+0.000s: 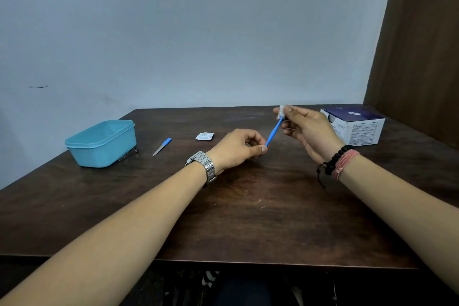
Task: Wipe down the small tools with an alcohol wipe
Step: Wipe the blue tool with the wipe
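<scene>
Two bare forearms reach in from the near edge over the dark wooden counter [248,206], the left wearing a metal wristwatch [202,165], the right a black bead bracelet [335,156] and a pink thread band [344,164]. The left hand [236,149] is curled, its thumb and forefinger pinching the lower end of a slim blue-handled tool [273,131] that slants up and to the right, raised above the counter. The right hand [305,131] grips the tool's upper end through a folded white alcohol wipe [282,110], thumb and fingertips [289,109] closed round the wad while the other fingers curl loosely below. The wipe covers the tool's tip, so what kind of tool it is cannot be told. Farther back, between the hands and the left side, a torn white wipe sachet [205,136] lies flat, and well to its left a nail file with a blue handle [162,147] rests on the wood. Beyond that stands a teal plastic container [101,143], with a metal tool [128,153] poking out from behind its right corner, mostly hidden and hard to identify. At the far right sits a white and dark blue cardboard box [355,126], its print too small to read, partly blocked by the right hand.
</scene>
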Demonstrator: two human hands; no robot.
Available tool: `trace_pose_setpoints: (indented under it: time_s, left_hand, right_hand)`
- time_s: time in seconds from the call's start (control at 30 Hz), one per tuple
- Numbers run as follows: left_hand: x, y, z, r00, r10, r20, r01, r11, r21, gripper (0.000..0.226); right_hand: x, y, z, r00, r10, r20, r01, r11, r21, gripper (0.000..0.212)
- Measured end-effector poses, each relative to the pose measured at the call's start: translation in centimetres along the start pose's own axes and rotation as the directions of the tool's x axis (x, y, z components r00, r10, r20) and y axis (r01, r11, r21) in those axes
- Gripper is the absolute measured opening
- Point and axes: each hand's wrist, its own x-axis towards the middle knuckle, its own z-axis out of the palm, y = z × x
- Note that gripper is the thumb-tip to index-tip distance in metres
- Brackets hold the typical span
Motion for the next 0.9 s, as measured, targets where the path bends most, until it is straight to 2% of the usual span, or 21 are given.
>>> trace_pose_setpoints:
  time_s: [0.1,0.27,0.53,0.6,0.77,0.83,0.9]
  left_hand:
    - [0.0,-0.1,0.0,1.000,0.000,0.004,0.000,1.000,0.010,0.006]
    - [-0.1,-0.1,0.0,1.000,0.013,-0.002,-0.013,1.000,0.007,0.005]
    - [-0.1,-0.2,0.1,1.000,-0.002,-0.009,0.002,1.000,-0.018,0.004]
    - [-0.3,0.2,0.2,0.999,-0.011,-0.032,0.008,0.997,-0.082,0.004]
    - [-0.2,1.4,-0.6,0.985,-0.120,-0.126,0.058,0.909,-0.413,0.013]
    - [-0.3,1.6,-0.6,0.988,-0.104,-0.110,0.039,0.876,-0.480,0.017]
    - [-0.5,1.8,-0.5,0.990,-0.062,-0.127,-0.006,0.880,-0.474,0.017]
  right_hand:
    - [0.0,0.2,0.0,1.000,0.013,0.013,-0.013,1.000,-0.016,0.020]
    - [-0.5,0.8,0.6,0.993,0.073,0.092,-0.059,0.988,-0.146,0.018]
    - [-0.7,0.9,0.9,0.980,0.101,0.171,-0.049,0.957,-0.285,0.017]
    - [-0.7,0.7,1.0,0.985,0.081,0.151,-0.037,0.960,-0.277,0.018]
    - [-1.0,0.5,1.4,0.975,0.116,0.190,-0.061,0.960,-0.273,0.020]
    - [-1.3,0.6,1.7,0.957,0.143,0.252,-0.064,0.952,-0.298,0.018]
    - [-1.5,0.7,1.9,0.941,0.157,0.300,-0.062,0.951,-0.302,0.017]
